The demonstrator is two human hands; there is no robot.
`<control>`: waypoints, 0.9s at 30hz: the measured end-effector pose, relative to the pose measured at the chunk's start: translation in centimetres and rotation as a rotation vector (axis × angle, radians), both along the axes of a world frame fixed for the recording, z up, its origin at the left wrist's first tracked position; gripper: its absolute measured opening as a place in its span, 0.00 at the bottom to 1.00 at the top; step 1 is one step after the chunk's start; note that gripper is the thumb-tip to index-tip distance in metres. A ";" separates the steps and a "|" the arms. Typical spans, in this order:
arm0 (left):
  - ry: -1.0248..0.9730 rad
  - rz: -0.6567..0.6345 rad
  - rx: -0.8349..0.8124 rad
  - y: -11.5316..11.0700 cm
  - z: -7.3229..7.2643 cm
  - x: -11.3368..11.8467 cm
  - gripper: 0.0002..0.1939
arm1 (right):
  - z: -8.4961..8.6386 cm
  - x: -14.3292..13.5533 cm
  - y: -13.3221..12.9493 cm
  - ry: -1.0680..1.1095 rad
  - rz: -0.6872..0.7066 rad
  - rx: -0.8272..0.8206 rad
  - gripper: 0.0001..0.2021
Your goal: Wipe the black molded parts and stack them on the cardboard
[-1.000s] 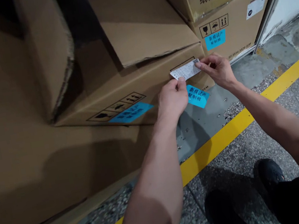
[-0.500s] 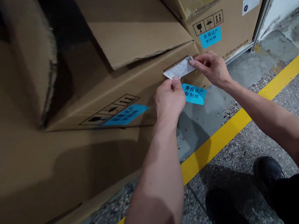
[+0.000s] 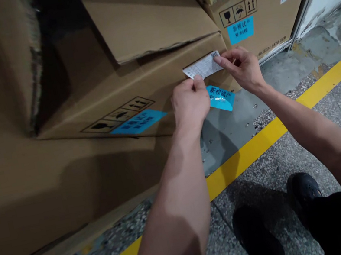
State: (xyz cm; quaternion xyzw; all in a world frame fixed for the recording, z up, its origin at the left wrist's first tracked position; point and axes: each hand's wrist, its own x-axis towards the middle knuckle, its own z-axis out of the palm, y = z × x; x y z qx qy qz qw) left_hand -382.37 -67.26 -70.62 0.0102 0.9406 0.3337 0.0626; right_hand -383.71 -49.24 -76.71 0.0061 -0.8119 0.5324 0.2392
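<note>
A white printed label [image 3: 202,67] is pinched at its lower left by my left hand [image 3: 191,103] and at its right end by my right hand [image 3: 243,67]. It lies over or just in front of the upper right side of an open cardboard box [image 3: 162,78]; full contact cannot be made out. A blue sticker [image 3: 222,98] with black writing juts out to the right of my left hand, its left edge hidden there. Further left on the same box, another blue sticker [image 3: 139,121] sits below printed handling symbols [image 3: 118,115].
Taped cartons [image 3: 273,17] stand stacked behind at the right, with a blue sticker and a white label. A large cardboard surface [image 3: 54,200] fills the lower left. A yellow floor line [image 3: 253,148] crosses the speckled floor near my shoes [image 3: 303,187].
The boxes sit slightly higher in view as my head shifts. Both hands keep their grip on the white label, and the loose blue sticker now catches a glare.
</note>
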 end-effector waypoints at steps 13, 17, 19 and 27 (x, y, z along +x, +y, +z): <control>0.054 0.006 -0.118 0.1 -0.3 0.0 0.23 | 0.1 -0.1 -0.2 0.025 0.000 -0.006 0.28; 0.030 0.025 -0.109 0.4 0.0 0.1 0.23 | 0.2 -0.1 -0.6 0.020 -0.057 0.036 0.29; 0.008 0.036 -0.111 0.5 0.3 0.2 0.23 | 0.3 -0.1 -0.8 0.009 -0.097 0.078 0.27; 0.026 0.016 -0.208 1.0 0.9 0.7 0.28 | 0.5 -0.9 2.4 -0.031 -0.201 0.127 0.30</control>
